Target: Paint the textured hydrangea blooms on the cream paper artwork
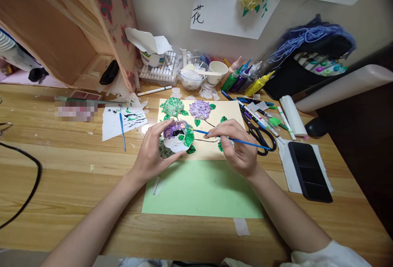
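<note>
My left hand [153, 146] grips a small white paint palette [175, 145] by its edges, with purple, black and green paint in its wells. Between the fingertips of my right hand [236, 144] is a thin blue paintbrush [245, 141], its tip at the green side of the palette. Under both hands lies a cream sheet [211, 152] with textured green flowers [172, 106], a purple flower [200, 108], painted leaves and dark stems. The palette covers part of a darker green flower at the lower left. A light green sheet [202, 189] extends below the cream one.
Scissors [262, 136] and several pens lie to the right, beside a black phone [310, 171] on tissue. Paint bottles [242, 77], a paper cup [217, 72] and a bowl [192, 79] stand behind. A second brush [122, 130] rests on paint-marked paper [135, 120] at left.
</note>
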A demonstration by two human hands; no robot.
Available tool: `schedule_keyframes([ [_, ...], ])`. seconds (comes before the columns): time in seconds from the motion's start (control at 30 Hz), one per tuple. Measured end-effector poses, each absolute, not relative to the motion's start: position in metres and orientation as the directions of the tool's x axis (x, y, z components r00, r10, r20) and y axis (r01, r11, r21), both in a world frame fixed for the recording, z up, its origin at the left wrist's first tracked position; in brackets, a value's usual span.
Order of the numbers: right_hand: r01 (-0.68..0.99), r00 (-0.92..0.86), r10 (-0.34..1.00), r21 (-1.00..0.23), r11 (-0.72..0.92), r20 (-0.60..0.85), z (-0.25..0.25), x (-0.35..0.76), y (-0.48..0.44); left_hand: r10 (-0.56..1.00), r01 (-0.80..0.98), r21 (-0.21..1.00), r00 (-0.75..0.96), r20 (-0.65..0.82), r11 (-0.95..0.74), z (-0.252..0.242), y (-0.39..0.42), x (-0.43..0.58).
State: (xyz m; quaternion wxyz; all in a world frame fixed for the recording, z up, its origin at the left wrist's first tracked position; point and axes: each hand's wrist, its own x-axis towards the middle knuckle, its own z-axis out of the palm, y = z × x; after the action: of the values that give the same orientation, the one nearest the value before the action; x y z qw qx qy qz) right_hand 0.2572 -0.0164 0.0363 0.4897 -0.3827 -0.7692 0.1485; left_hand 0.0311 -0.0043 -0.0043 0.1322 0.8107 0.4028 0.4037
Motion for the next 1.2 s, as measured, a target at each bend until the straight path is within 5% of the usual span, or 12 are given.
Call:
schedule_keyframes([
  [0.67,0.449,-0.214,0.744,-0.612,0.651,0.633,0.041,0.259,-0.015,0.742,0.539,0.52,0.379,0.553,-0.663,-0.005,-0.005,0.031],
  [0.93,0.429,0.326,0.696,-0.756,0.494,0.64,0.032,0.311,-0.026,0.716,0.506,0.511,0.428,0.551,-0.695,-0.004,-0.009,0.039],
  [1.2,0.47,0.414,0.606,-0.729,0.497,0.68,-0.018,0.345,-0.059,0.7,0.517,0.476,0.458,0.548,-0.711,-0.009,-0.014,0.049],
])
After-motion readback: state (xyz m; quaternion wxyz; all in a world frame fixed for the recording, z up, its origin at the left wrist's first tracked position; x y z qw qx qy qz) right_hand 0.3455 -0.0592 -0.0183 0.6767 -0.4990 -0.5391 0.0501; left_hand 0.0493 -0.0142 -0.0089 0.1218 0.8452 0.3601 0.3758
